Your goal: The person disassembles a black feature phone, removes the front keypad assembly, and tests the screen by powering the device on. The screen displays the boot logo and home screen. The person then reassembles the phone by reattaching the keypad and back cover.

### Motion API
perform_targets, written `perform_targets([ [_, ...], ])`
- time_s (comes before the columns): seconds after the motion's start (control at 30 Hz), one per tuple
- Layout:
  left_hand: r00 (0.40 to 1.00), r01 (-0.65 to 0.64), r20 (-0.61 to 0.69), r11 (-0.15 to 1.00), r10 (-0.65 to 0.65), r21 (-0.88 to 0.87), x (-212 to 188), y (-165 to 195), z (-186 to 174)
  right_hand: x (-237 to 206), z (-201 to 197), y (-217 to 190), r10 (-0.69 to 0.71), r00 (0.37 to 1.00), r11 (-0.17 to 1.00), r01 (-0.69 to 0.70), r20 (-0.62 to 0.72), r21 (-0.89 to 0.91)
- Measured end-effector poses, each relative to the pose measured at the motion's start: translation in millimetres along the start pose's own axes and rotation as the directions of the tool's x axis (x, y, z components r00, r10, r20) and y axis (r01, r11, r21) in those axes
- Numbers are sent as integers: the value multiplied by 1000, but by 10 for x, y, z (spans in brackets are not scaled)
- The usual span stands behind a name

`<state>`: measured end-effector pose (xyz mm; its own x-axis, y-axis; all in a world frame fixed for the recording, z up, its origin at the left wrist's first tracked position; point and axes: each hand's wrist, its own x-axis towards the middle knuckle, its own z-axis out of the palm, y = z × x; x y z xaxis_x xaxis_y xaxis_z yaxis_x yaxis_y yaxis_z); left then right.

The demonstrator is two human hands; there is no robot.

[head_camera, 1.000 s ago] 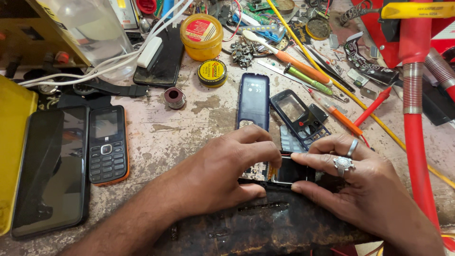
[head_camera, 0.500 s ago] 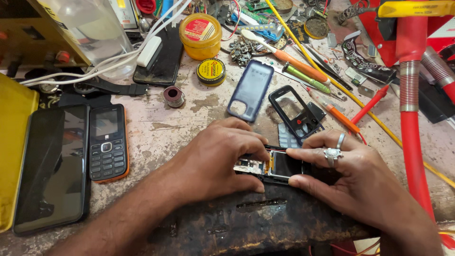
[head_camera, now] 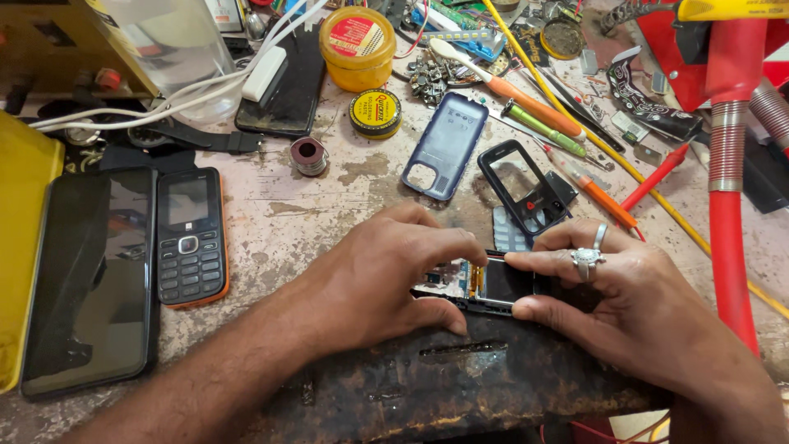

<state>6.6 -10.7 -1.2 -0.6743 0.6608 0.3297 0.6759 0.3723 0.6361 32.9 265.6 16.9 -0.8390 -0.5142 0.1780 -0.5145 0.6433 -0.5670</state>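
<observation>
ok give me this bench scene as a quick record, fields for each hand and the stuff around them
left hand: pinches the left end of the opened phone body, circuit board showing
right hand: pinches the right end of the same phone, ring on one finger
surface: worn workbench
behind the hands: blue back cover, black front frame, grey keypad mat
left side: keypad phone beside a large dark smartphone
far side: orange screwdriver, yellow tin

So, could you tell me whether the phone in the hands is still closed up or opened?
Opened: the phone shows bare circuit board, and its back cover lies apart.
</observation>
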Motion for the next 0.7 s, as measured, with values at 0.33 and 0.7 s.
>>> perform_targets([
  [0.33,996,-91,-5,996,91,2,-13,41,-35,-29,7,-9,13,1000,999,-14,-22,-34],
  [0.7,1000,11,11,1000,-11,-5,-10,53,0,-57,9,27,46,999,998,-47,-18,-31],
])
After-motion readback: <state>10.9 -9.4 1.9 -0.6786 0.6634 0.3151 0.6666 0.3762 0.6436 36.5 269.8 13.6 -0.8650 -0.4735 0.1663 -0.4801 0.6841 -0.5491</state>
